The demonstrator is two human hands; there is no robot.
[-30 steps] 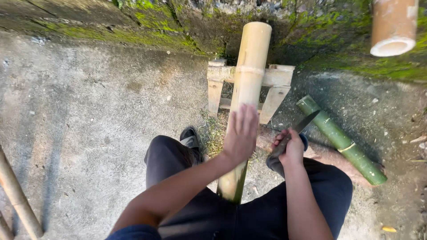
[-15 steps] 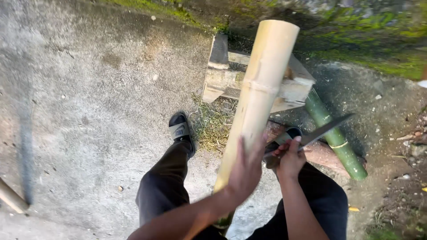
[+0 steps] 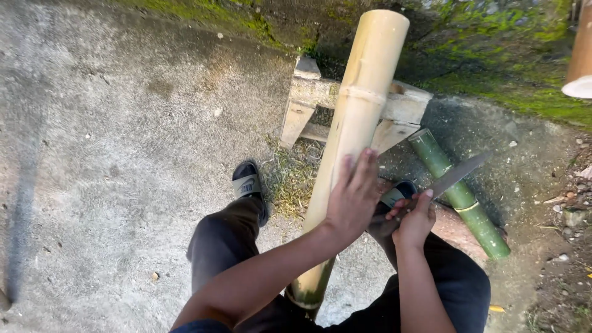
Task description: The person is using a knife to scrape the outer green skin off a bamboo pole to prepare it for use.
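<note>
My left hand (image 3: 353, 197) lies flat on the long pale yellow bamboo pole (image 3: 357, 129), fingers spread and pointing far, palm pressed to its right side about midway along. Nothing pinched, just holding it steady. The pole runs from near, between my legs, where its greenish cut end (image 3: 308, 290) sits low by my knees, up and away to the far side, tilted slightly right. Its far part rests on a small rough wooden stand (image 3: 407, 108) with splayed legs, set against the mossy stone wall (image 3: 493, 55).

My right hand (image 3: 413, 223) is wrapped closed round the dark handle of a long grey metal knife (image 3: 453, 176). The blade points far and right, out over the ground, just right of the pole and apart from it. Can't tell if the edge touches anything.

Right of the knife a shorter green bamboo section (image 3: 459, 197) lies on the ground, running from by the stand down toward near right. Part of it is under the blade in view.

My feet are in black slide sandals: left one (image 3: 248, 185) left of the pole, right one (image 3: 394, 196) mostly hidden behind my hands. Dry grassy shavings (image 3: 290, 179) lie between the left sandal and the pole. Grey concrete floor (image 3: 111, 154) all around on the left. Another pale bamboo end (image 3: 581, 61) pokes in at the far right corner.
</note>
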